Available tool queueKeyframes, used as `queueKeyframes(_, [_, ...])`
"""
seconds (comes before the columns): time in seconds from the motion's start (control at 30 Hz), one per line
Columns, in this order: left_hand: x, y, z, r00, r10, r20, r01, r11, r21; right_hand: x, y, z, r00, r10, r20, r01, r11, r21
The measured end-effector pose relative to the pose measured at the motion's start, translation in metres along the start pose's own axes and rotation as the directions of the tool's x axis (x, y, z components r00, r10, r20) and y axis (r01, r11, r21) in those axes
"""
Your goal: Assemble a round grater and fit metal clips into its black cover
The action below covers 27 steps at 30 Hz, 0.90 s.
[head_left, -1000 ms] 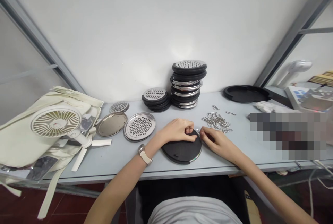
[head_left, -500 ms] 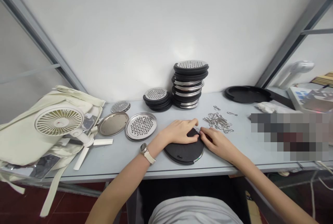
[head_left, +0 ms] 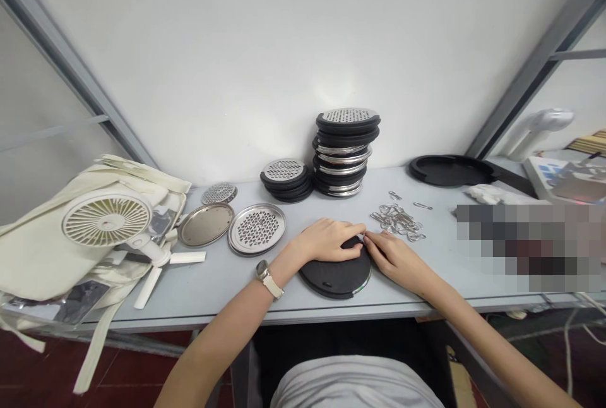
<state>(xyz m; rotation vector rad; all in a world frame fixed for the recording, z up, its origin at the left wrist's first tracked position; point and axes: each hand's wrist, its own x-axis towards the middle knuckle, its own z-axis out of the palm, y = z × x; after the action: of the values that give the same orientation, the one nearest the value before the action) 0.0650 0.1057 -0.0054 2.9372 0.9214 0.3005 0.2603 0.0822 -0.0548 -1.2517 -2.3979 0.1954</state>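
As left hand (head_left: 326, 240) rests on round black disc (head_left: 338, 276), right hand (head_left: 394, 259) bunches fingertips at far-right rim (either hand's hold? can't tell), silver wire clips (head_left: 398, 221) just beyond.

Bright, soft light, pale glare on the wall (head_left: 227, 67) just above the tall stack (head_left: 343, 152), wide-angle stretch toward the edges, blocky blur right of the stack

Two disc stacks (head_left: 286, 188) (head_left: 341, 154), one fan (head_left: 108, 221), one wristwatch (head_left: 269, 278), two hands (head_left: 330, 240) (head_left: 389, 255).
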Motion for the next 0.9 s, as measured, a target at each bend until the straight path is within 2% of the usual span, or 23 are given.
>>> queueKeyframes(0.6, [0.0004,0.0002,0.0005,0.999,-0.046,0.019,0.045,0.998,0.039,0.0005,-0.0037,-0.0034,0.999,0.04,0.013,-0.04,0.998,0.039])
queueKeyframes(0.9, [0.0001,0.0012,0.0017,0.998,-0.062,0.019,0.061,0.996,0.065,0.0012,-0.0047,-0.0048,1.0,0.015,-0.001,-0.015,0.999,0.05])
